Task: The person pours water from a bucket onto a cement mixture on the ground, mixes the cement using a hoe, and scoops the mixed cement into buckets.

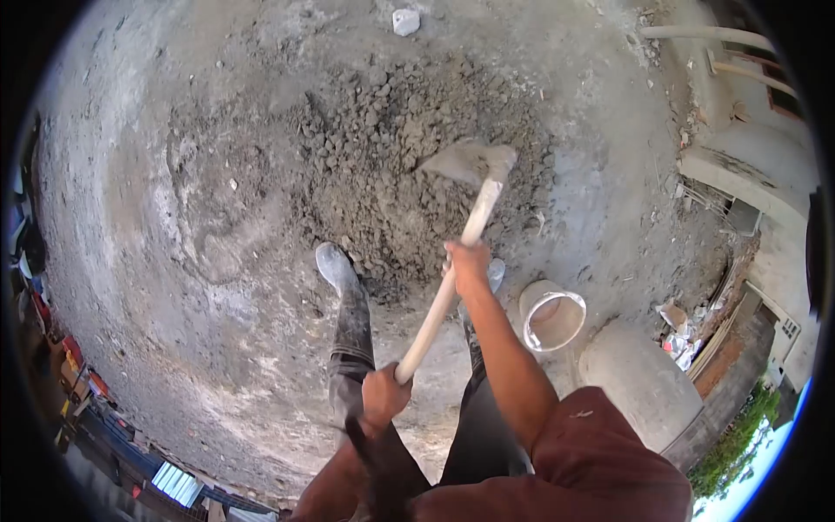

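Both my hands grip the pale wooden handle of a hoe (430,322). My left hand (385,398) is wrapped round the butt end, close to my legs. Farther up the shaft, my right hand (470,264) is closed round it. The hoe's broad grey blade (461,163) lies in a heap of damp, crumbly grey-brown mix (383,174), its lower edge partly hidden there. My boots stand at the near edge of the heap, the left one (337,268) plainly seen, the right one mostly behind my arm.
A whitish bucket (554,318) stands to the right of my right leg, beside a rounded concrete surface (639,374). A white lump (405,22) lies beyond the heap. Along the right are a wall ledge (739,178) and scattered debris (683,339). Mixed clutter lines the far left.
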Action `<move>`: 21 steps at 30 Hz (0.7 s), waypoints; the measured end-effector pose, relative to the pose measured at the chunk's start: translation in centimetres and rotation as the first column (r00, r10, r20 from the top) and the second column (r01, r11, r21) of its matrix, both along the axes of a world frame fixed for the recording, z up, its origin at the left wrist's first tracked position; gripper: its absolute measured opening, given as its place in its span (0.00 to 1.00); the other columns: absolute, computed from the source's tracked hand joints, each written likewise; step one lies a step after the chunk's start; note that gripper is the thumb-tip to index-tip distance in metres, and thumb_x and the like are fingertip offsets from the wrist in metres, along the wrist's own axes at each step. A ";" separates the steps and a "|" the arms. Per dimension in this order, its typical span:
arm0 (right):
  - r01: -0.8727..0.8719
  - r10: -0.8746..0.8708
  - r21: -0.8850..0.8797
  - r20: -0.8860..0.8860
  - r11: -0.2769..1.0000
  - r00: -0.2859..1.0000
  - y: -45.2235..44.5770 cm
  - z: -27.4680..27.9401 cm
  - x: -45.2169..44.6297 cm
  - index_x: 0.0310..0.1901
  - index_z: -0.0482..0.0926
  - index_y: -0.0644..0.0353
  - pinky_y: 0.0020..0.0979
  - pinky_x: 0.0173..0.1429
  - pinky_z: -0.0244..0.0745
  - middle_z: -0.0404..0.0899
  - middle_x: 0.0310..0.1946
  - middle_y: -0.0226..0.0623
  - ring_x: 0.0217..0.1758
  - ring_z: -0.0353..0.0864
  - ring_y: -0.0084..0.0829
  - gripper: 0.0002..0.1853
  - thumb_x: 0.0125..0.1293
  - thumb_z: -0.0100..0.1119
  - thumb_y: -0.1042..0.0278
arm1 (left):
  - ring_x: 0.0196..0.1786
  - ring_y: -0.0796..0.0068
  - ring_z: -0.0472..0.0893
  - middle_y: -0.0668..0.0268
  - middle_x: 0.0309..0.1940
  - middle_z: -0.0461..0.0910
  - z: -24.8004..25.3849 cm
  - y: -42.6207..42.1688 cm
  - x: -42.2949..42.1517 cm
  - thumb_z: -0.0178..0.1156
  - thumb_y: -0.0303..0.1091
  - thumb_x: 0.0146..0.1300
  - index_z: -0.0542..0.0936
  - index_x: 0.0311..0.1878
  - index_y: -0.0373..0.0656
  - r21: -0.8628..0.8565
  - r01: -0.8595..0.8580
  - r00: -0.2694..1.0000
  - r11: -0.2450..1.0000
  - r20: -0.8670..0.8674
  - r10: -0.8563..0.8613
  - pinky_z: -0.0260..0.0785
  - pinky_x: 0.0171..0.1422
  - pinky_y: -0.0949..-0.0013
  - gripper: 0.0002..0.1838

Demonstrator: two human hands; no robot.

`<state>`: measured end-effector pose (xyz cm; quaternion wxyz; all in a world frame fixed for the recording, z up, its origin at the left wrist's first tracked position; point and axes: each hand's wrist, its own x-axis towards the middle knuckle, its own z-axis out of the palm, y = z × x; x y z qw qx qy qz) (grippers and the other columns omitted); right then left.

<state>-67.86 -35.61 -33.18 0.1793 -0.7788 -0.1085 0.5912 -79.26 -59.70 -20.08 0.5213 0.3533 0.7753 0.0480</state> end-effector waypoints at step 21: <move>0.207 -0.210 0.102 0.018 0.973 0.978 -2.0 4.5 12.5 0.35 0.73 0.64 0.32 0.13 0.65 0.72 0.19 0.33 0.11 0.69 0.27 0.12 0.66 0.70 0.72 | 0.36 0.43 0.86 0.48 0.27 0.84 1.4 -0.3 5.0 0.74 0.44 0.58 0.85 0.43 0.38 -0.114 0.366 0.904 0.924 0.281 -0.324 0.77 0.42 0.50 0.19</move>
